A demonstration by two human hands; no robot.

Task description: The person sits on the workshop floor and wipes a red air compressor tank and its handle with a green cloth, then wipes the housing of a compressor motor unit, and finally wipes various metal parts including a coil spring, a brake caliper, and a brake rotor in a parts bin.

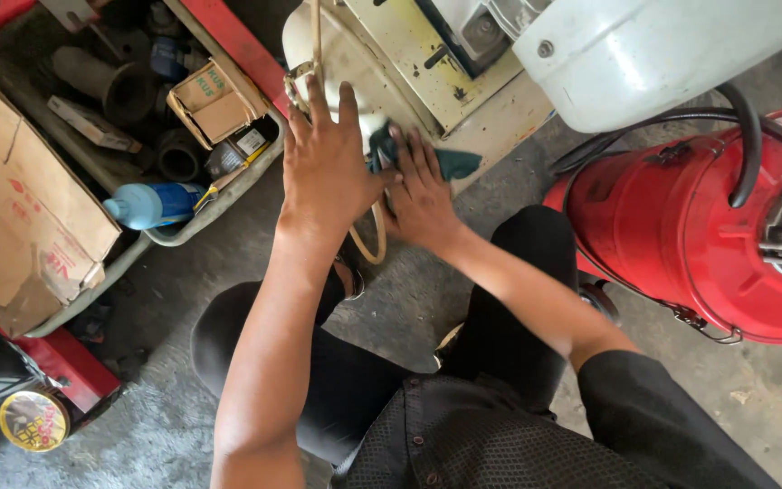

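Note:
I crouch on a concrete floor before a cream-coloured metal machine [409, 54]. My left hand [326, 158] lies flat with fingers spread on its rounded lower corner, beside a thin tan hose [378, 237] that loops down from it. My right hand [420, 192] presses a dark teal rag [450, 163] against the machine's lower edge, fingers laid over the cloth. The two hands touch at the thumbs. Part of the rag is hidden under my right fingers.
A red drum-shaped tank [681, 235] with black hoses stands at the right. A white tank [644, 54] sits above it. At left, a red-framed tray [228, 186] holds pipes, small boxes and a blue bottle [151, 204], beside a large cardboard box [20, 217]. A round tin [33, 419] lies bottom left.

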